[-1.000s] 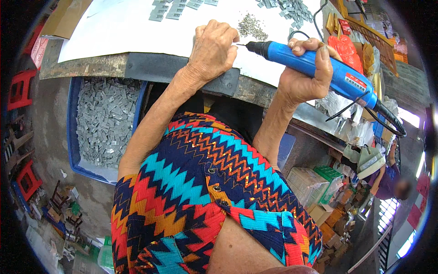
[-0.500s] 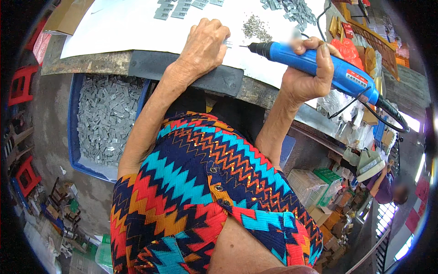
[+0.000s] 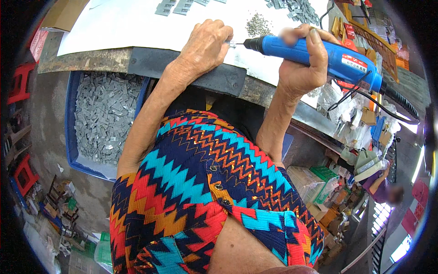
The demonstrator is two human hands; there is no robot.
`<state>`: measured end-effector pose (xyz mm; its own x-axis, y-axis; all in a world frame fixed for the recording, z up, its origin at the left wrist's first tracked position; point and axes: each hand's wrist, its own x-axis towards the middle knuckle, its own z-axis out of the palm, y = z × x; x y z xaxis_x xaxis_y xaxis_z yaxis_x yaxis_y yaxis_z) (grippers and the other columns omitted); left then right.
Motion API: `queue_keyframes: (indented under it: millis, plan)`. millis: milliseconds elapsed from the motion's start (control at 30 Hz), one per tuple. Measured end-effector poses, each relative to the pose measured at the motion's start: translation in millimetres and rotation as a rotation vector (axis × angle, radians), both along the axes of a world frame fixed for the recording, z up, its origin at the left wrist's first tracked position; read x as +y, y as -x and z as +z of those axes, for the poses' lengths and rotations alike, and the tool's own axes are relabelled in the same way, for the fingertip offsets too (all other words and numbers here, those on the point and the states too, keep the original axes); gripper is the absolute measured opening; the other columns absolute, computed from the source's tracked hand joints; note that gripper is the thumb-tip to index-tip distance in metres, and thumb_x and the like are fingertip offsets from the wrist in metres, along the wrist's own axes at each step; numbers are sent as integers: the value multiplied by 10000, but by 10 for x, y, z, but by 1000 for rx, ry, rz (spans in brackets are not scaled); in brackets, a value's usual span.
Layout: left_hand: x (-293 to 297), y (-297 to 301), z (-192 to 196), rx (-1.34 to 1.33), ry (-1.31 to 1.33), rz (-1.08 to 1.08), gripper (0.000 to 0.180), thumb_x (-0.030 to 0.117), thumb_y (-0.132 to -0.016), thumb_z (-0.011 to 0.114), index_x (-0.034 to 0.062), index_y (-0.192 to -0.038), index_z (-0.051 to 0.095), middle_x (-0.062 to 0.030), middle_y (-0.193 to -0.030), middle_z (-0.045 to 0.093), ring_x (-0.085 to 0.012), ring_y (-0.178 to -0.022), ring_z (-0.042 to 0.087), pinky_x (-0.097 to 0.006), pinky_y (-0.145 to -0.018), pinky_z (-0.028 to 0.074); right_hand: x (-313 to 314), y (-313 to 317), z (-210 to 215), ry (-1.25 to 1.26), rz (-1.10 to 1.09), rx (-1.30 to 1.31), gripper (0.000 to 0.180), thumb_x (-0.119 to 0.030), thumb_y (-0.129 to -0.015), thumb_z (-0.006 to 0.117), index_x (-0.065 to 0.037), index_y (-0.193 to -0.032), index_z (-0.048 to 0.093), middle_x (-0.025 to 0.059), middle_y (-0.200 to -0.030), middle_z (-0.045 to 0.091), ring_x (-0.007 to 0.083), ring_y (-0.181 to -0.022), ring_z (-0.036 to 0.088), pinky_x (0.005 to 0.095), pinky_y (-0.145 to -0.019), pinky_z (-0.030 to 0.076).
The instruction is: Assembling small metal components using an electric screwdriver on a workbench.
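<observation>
The left hand pinches a small piece, seemingly mid-work, at the bit of the blue driver the right hand grips. Beyond, the worktop bears tiny metal bits, grey rows, whether finished unclear, and a loose heap; a blue bin below holds many parts.

A worktable with a worn, stained front edge spans the far side, a white sheet over its top. Grey floor, blotched with darker patches, runs down the left, where two red plastic stools stand, one farther off than the other. On the right, a slatted orange-brown wooden frame stands far off; nearer, a green crate and brown cartons crowd together, with bright white light at the right edge.
</observation>
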<state>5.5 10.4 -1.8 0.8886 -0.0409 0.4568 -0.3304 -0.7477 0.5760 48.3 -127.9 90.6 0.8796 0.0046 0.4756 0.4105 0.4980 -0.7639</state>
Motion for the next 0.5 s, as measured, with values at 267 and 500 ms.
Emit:
queue_keyframes:
  millis: [267, 500]
  plan:
    - [-1, -2, 2, -8, 50, -4, 113, 36, -680, 556, 4, -788, 542, -109, -728, 521, -261, -735, 504, -366, -716, 405, 77, -4, 5, 40, 4, 1, 193, -1, -696, 583, 26, -854, 474, 138, -619, 557, 183, -523, 550, 291, -542, 473]
    - [-7, -11, -12, 2, 73, -4, 116, 41, -670, 563, 12, -781, 543, -110, -716, 514, -270, -739, 504, -374, -705, 401, 102, -15, -4, 76, 6, 9, 187, -9, -701, 581, 26, -852, 476, 133, -617, 558, 182, -525, 552, 285, -548, 466]
